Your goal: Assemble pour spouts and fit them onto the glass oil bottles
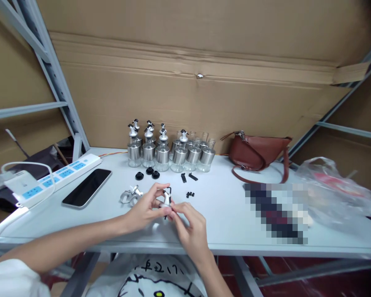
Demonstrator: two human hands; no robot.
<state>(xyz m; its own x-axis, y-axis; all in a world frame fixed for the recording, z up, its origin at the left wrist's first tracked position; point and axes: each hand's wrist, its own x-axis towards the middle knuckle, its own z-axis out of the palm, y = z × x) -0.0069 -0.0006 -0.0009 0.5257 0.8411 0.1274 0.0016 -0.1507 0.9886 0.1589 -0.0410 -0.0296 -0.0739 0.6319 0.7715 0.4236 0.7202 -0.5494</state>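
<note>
fingers of the left hand (150, 205) and right hand (191, 227) pinch a silver-and-black part (167, 199), possibly a spout, over the worktop (227, 218); silver rings (125, 197) at nine o'clock, black caps (155, 175) at eleven, bottles (163, 156) at twelve.

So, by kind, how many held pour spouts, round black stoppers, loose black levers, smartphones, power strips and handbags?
Held pour spout: 1
Round black stoppers: 3
Loose black levers: 2
Smartphone: 1
Power strip: 1
Brown handbag: 1
Total: 9
</note>
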